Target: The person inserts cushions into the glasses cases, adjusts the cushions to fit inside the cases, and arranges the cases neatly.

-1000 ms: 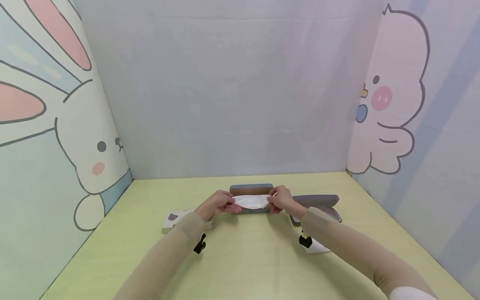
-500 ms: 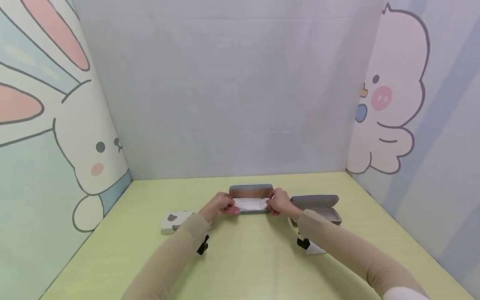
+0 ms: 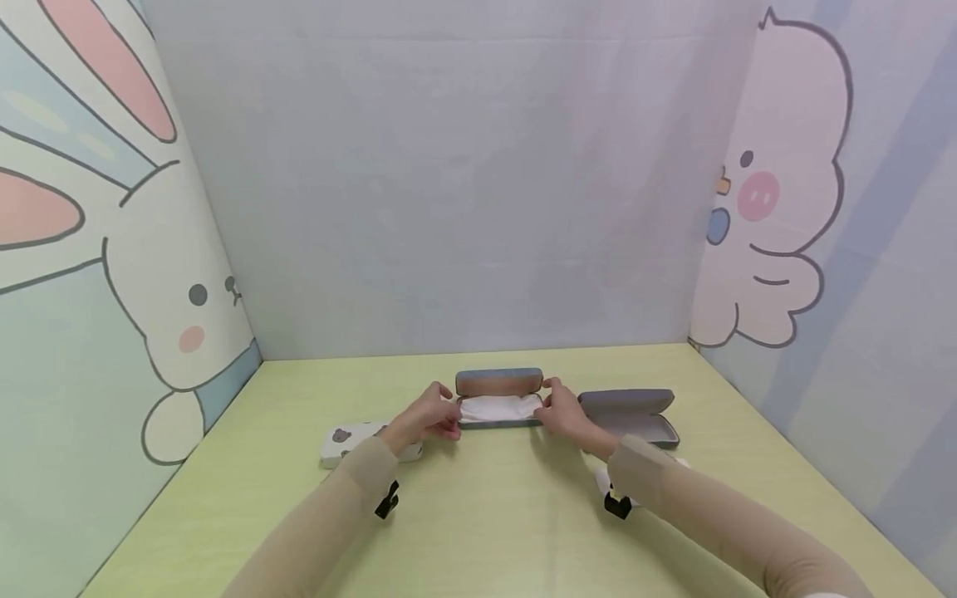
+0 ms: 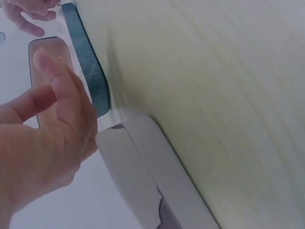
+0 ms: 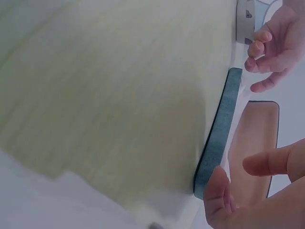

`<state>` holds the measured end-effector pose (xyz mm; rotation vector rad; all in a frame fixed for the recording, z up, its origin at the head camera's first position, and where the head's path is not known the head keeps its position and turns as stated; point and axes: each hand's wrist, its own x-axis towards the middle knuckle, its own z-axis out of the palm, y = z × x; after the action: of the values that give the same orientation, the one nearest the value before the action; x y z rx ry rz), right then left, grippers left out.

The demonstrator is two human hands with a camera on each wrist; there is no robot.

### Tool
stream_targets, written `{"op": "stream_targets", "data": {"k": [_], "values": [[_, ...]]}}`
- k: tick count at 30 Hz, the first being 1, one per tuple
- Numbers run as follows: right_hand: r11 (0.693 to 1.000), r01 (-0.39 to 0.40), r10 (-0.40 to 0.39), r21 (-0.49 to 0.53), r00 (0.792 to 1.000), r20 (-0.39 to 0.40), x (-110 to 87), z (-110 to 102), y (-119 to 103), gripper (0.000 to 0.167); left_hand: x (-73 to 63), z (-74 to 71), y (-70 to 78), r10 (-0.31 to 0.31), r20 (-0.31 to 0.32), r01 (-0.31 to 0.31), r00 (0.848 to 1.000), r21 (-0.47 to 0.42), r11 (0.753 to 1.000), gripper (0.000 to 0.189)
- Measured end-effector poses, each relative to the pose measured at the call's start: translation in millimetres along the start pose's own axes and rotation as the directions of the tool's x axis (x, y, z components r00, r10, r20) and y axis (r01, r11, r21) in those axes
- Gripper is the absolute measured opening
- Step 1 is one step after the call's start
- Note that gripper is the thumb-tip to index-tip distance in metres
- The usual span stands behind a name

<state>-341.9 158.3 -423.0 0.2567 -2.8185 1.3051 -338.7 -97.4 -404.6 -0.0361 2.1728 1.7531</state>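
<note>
Blue case [image 3: 499, 384] sits on yellow table [image 3: 486, 515] between cartoon walls [image 3: 785, 191].

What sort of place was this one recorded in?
Probably a staged tabletop booth: a yellow-green table, a plain grey backdrop behind it, and side walls printed with large cartoon figures.
</note>
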Motion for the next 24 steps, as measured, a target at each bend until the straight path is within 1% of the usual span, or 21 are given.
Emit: {"op": "stream_targets", "data": {"k": [3,8,12,15,18,21,24], "values": [[0.999,0.001,-0.002,-0.047,1.0,-0.027,-0.3,4.4,1.6,0.062,-2.1,-1.0,0.3,-0.009,0.018,0.008,1.0,0.027,1.0,0.067],[0.998,-0.017,0.015,-0.055,0.999,-0.042,0.6,10.1,2.7,0.074,-1.4,-0.4,-2.2,-0.037,0.07,0.033,0.997,0.064,0.997,0.092],[1.0,-0.029,0.029,0.003,0.999,-0.019,4.2,10.8,2.9,0.084,1.1,1.8,-2.5,-0.043,0.107,0.035,0.993,0.075,0.997,0.103],[0.995,-0.065,0.064,0.076,0.998,0.016,7.6,9.5,4.1,0.088,4.3,3.6,-3.3,-0.054,0.12,0.046,0.991,0.064,0.997,0.105],[0.981,-0.116,0.106,0.156,0.992,0.07,12.1,7.7,6.5,0.089,7.8,4.2,-4.6,-0.064,0.116,0.059,0.991,0.049,0.997,0.107],[0.961,-0.16,0.135,0.226,0.984,0.119,16.8,6.2,9.4,0.088,11.2,3.8,-6.5,-0.066,0.101,0.062,0.993,0.044,0.997,0.107],[0.952,-0.171,0.14,0.254,0.981,0.135,19.0,5.0,10.8,0.091,12.9,3.2,-8.1,-0.062,0.09,0.058,0.994,0.041,0.997,0.105]]}}
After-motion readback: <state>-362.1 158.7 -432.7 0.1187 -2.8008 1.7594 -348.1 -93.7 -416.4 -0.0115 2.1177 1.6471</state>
